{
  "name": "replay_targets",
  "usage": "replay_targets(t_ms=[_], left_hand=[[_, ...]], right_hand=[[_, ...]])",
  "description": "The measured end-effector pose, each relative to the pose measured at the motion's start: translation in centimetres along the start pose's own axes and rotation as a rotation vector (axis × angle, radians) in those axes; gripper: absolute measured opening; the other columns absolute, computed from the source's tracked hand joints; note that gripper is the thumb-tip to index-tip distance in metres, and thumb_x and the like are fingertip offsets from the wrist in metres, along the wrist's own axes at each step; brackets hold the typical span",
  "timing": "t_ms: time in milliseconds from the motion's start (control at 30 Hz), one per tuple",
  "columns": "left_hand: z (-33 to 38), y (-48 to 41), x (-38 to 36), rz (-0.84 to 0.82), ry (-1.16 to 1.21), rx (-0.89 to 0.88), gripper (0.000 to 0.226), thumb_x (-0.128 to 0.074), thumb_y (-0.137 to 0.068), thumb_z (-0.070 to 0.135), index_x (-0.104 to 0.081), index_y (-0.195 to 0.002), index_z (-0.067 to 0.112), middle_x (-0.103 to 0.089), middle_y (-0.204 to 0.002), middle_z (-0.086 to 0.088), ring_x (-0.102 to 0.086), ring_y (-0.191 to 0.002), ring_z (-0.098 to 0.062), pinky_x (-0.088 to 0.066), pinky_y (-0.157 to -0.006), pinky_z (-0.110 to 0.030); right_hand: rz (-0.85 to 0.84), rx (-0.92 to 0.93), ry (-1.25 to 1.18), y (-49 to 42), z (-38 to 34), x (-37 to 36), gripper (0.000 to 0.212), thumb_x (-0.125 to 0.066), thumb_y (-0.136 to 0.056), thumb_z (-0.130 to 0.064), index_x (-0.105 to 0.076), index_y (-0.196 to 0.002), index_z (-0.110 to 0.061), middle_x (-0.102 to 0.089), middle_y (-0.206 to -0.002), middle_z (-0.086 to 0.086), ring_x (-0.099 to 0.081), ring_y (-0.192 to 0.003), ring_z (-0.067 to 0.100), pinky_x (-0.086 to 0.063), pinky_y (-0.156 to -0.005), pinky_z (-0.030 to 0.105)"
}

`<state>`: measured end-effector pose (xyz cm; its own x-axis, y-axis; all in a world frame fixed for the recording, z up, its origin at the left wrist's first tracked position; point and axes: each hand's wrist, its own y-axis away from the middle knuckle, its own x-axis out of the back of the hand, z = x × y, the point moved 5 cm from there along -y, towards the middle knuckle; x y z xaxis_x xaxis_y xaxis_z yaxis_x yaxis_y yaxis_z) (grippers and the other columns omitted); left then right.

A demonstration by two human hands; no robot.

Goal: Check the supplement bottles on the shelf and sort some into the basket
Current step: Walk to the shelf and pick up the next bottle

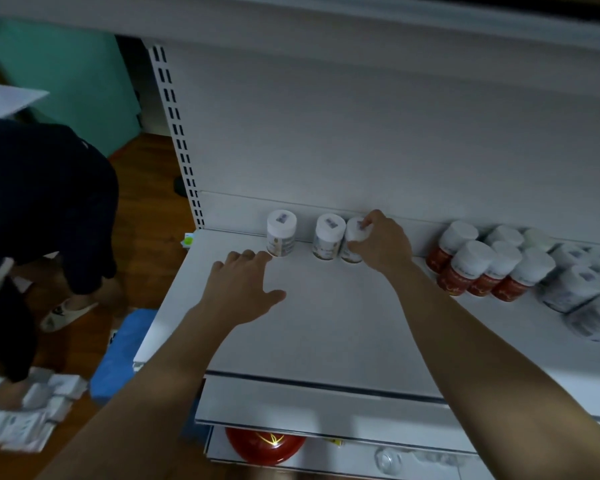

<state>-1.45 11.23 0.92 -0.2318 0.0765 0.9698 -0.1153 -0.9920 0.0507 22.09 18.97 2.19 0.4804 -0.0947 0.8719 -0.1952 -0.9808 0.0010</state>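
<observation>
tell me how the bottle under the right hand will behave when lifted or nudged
Probably rigid: the bottle looks like hard plastic, so the grip of the right hand shouldn't squash it. Small, so probably light. Taller than wide, it could tip if nudged, likely against the neighbouring bottle.

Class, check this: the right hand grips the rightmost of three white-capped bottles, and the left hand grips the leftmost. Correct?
No. The head view shows the left hand spread open over the shelf, holding nothing, near the leftmost bottle. The right hand does grip the rightmost bottle.
</observation>
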Motion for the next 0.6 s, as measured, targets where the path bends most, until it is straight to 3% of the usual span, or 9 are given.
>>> replay_targets(t_ms=[133,333,467,600], left_hand=[[-1.1,-0.3,0.4,0.012,0.009,0.019,0.071,-0.059,-0.085,0.059,-0.038,-0.143,0.022,-0.048,-0.142,-0.004,-0.041,-0.131,-0.026,-0.035,-0.107,-0.045],[-2.2,-0.5,0.6,0.027,0.020,0.029,0.070,-0.059,-0.085,0.059,-0.039,-0.142,0.023,-0.049,-0.140,-0.004,-0.042,-0.129,-0.026,-0.035,-0.105,-0.044],[-3.1,-0.3,0.6,0.022,0.024,0.044,0.069,-0.059,-0.086,0.058,-0.039,-0.142,0.023,-0.048,-0.140,-0.004,-0.041,-0.130,-0.026,-0.035,-0.105,-0.044],[-4.0,0.0,1.1,0.023,0.016,0.050,0.068,-0.058,-0.087,0.057,-0.039,-0.142,0.023,-0.048,-0.140,-0.004,-0.041,-0.130,-0.025,-0.035,-0.105,-0.043]], right_hand=[[0.152,0.120,0.305,0.4,-3.2,1.4,0.048,-0.071,-0.080,-0.039,-0.056,-0.119,-0.016,-0.053,-0.120,0.013,-0.047,-0.114,0.032,-0.040,-0.092,0.039],[0.106,0.434,0.277,1.1,-11.0,-1.9,0.046,-0.064,-0.084,-0.048,-0.057,-0.116,-0.016,-0.059,-0.117,0.009,-0.048,-0.112,0.029,-0.034,-0.092,0.038],[-0.011,0.419,0.385,0.5,-12.6,-5.1,0.055,-0.059,-0.086,-0.056,-0.053,-0.118,-0.012,-0.060,-0.121,0.011,-0.048,-0.115,0.031,-0.034,-0.093,0.038],[0.016,0.357,0.375,-0.1,-12.9,-6.4,0.056,-0.059,-0.085,-0.056,-0.047,-0.119,-0.012,-0.061,-0.120,0.011,-0.051,-0.113,0.031,-0.036,-0.091,0.038]])
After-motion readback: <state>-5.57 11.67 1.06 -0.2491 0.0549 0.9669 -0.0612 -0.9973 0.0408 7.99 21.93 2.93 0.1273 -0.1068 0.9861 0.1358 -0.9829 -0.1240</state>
